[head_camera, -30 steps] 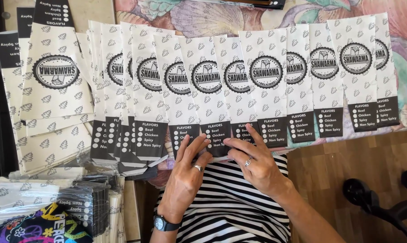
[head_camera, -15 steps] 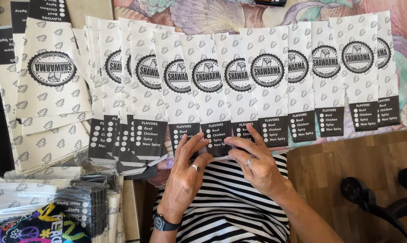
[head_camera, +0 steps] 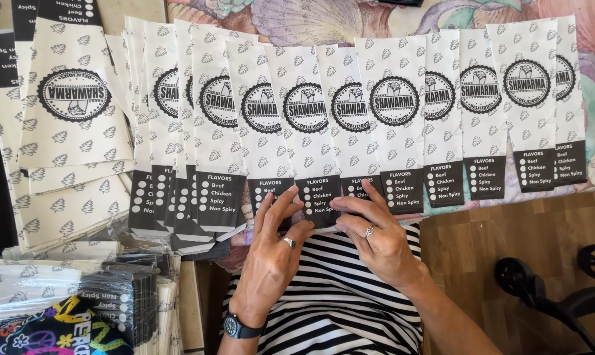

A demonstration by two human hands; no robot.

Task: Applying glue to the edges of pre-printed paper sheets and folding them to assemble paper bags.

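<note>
Both hands unmoved, fingers still on fanned paper bags
</note>
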